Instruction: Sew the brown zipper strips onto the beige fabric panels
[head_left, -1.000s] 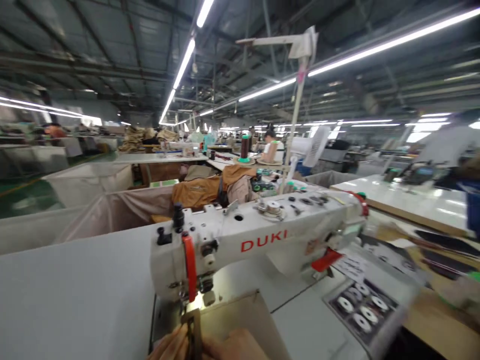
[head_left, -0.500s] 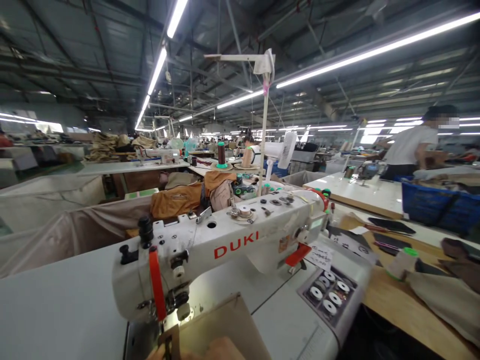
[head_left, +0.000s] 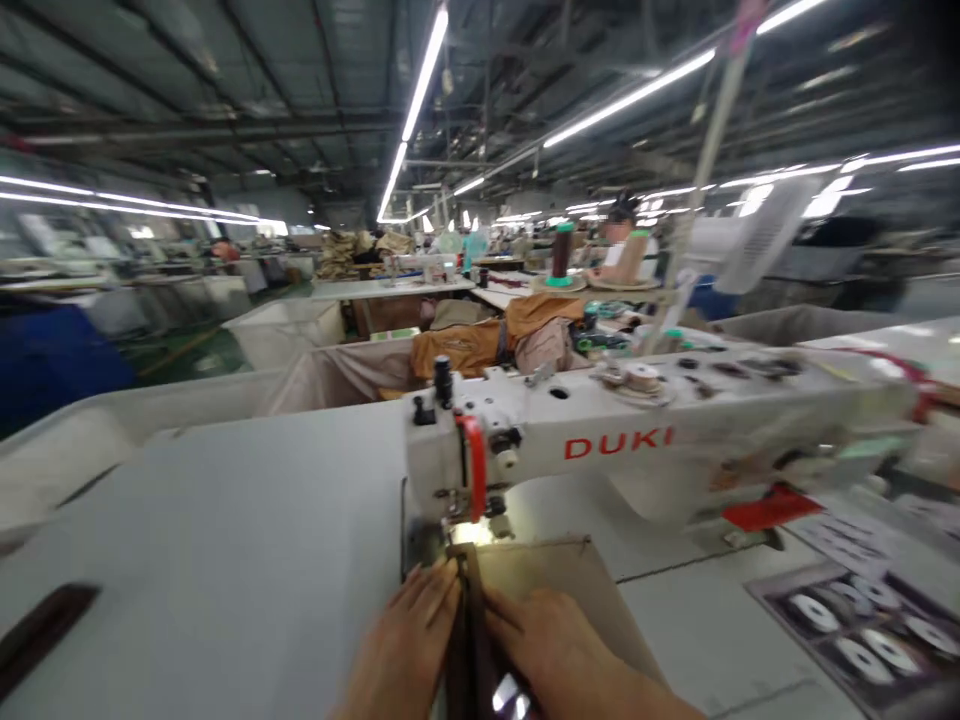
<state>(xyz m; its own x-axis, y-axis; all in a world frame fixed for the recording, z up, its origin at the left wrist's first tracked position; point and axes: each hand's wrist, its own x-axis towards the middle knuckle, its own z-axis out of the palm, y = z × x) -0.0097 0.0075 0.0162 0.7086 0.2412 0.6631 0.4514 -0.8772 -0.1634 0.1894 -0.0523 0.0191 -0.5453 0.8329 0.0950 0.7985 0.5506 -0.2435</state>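
A white sewing machine marked DUKI stands over the pale table, its lamp lit at the needle. Under the needle area lies a tan fabric piece with a dark brown strip running toward me. My left hand presses flat on the strip's left side, fingers fairly straight and pointing at the needle. To the right of the strip, my right hand rests on the fabric, fingertips against the strip's edge. The needle tip itself is too small to make out.
A tray of white bobbins sits at the lower right. A dark strip lies at the table's left edge. Behind the machine are brown cloths, a thread cone, a white fan and a seated person.
The view has swung left and down, so the machine appears further right. Both hands, mostly cut off by the bottom edge before, now show on the fabric.
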